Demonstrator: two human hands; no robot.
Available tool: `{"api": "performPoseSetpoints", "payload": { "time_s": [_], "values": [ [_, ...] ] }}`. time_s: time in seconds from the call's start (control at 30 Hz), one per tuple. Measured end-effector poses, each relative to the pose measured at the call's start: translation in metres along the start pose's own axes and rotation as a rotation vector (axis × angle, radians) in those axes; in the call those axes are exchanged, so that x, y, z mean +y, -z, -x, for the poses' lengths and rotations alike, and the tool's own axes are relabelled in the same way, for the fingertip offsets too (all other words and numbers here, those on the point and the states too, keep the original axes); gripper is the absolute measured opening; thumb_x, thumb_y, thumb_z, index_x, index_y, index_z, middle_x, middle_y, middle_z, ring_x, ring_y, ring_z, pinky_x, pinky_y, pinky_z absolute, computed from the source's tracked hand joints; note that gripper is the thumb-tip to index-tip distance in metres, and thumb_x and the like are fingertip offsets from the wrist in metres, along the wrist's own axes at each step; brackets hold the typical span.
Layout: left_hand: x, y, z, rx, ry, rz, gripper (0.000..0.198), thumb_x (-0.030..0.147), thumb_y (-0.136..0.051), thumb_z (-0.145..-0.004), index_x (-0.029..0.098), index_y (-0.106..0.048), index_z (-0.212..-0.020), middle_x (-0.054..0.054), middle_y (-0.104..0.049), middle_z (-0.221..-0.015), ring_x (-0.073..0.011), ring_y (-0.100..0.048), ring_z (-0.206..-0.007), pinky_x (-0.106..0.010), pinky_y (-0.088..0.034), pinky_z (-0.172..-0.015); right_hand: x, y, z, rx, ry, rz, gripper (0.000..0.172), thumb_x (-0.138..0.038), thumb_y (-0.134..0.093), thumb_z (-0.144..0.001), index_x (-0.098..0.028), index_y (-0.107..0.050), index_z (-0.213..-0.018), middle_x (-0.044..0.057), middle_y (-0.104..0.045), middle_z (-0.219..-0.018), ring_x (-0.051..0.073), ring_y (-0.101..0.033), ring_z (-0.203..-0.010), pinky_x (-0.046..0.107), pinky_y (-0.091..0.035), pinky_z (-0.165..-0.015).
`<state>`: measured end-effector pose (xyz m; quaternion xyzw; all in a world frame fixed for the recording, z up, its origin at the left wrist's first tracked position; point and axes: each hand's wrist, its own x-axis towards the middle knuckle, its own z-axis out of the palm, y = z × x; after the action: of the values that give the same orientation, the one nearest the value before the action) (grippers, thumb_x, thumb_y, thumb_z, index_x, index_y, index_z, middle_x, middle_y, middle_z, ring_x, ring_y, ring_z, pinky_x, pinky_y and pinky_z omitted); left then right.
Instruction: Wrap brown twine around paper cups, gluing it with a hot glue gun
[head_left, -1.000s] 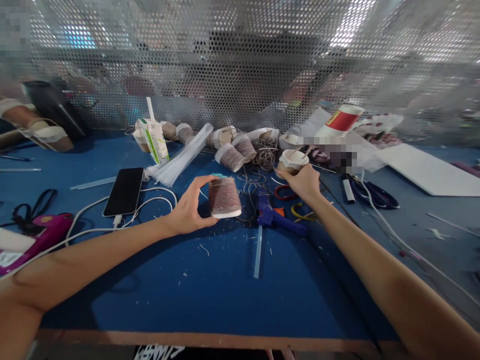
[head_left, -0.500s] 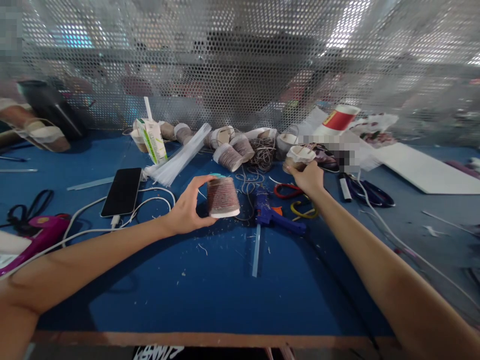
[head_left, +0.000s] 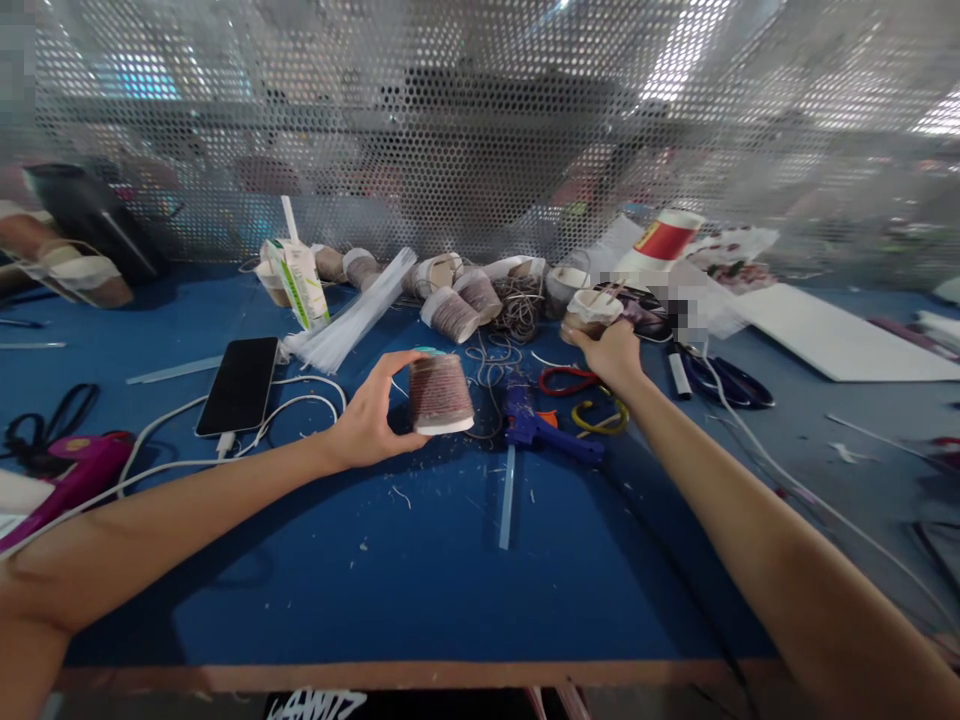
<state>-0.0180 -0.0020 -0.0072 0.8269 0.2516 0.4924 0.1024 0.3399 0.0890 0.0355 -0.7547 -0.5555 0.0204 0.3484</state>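
My left hand [head_left: 369, 415] grips a twine-wrapped paper cup [head_left: 440, 393], held upside down just above the blue table [head_left: 390, 570]. My right hand [head_left: 612, 353] reaches farther back and closes on another wrapped paper cup [head_left: 591, 312], open end up, among a row of similar wrapped cups [head_left: 452, 312] and a tangle of twine [head_left: 525, 308]. A blue glue gun [head_left: 541, 430] lies between my two hands, with a glue stick [head_left: 508, 496] pointing toward me.
A phone [head_left: 238, 384] on a white cable lies at left, beside a bundle of clear glue sticks [head_left: 354, 320] and a juice carton [head_left: 297, 275]. Scissors [head_left: 720, 380], a red cup [head_left: 664, 238] and a white board [head_left: 840, 345] sit at right. A perforated metal screen [head_left: 480, 130] backs the table.
My right hand has carried its cup a little farther back and right, toward the row of cups. The left hand keeps its cup nearly still.
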Motion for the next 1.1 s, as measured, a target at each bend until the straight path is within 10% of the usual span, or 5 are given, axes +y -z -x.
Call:
{"api": "performPoseSetpoints", "payload": {
  "time_s": [0.27,0.37,0.63,1.1],
  "values": [
    [0.002,-0.001,-0.002,0.019,-0.019,-0.01,0.081,0.034,-0.076,-0.075,0.021,-0.032,-0.142,-0.016,-0.054,-0.129,-0.0302,-0.06,-0.12,-0.052,-0.055,-0.102,-0.046,0.017,0.07,0.066,-0.006,0.015,0.051,-0.041,-0.063,-0.081,-0.012,-0.045,-0.119,0.026,-0.044,-0.137,0.041,-0.039,-0.136,0.06,-0.024,-0.114],
    [0.002,-0.003,-0.003,0.045,-0.033,0.021,0.079,0.035,-0.075,-0.077,0.021,-0.032,-0.142,-0.016,-0.054,-0.131,-0.0307,-0.059,-0.122,-0.053,-0.054,-0.104,-0.06,0.023,0.12,0.146,0.438,-0.25,0.036,-0.039,-0.06,-0.085,-0.021,-0.045,-0.112,0.017,-0.054,-0.128,0.032,-0.05,-0.124,0.054,-0.038,-0.105],
    [0.002,-0.002,-0.004,0.029,-0.027,-0.002,0.081,0.039,-0.076,-0.078,0.022,-0.031,-0.144,-0.018,-0.053,-0.134,-0.0322,-0.058,-0.125,-0.053,-0.053,-0.106,-0.074,0.037,0.176,-0.193,1.167,-0.437,0.02,-0.02,-0.05,-0.078,-0.026,-0.052,-0.097,0.006,-0.072,-0.119,0.027,-0.057,-0.106,0.045,-0.043,-0.088],
    [0.007,-0.001,-0.003,0.033,0.022,0.094,0.081,0.035,-0.075,-0.08,0.028,-0.027,-0.145,-0.016,-0.043,-0.138,-0.0335,-0.052,-0.131,-0.053,-0.056,-0.104,-0.072,0.035,0.17,-0.211,1.15,-0.425,0.027,-0.014,-0.047,-0.081,-0.028,-0.057,-0.102,0.001,-0.077,-0.112,0.026,-0.061,-0.094,0.048,-0.044,-0.088]
  ]
}}
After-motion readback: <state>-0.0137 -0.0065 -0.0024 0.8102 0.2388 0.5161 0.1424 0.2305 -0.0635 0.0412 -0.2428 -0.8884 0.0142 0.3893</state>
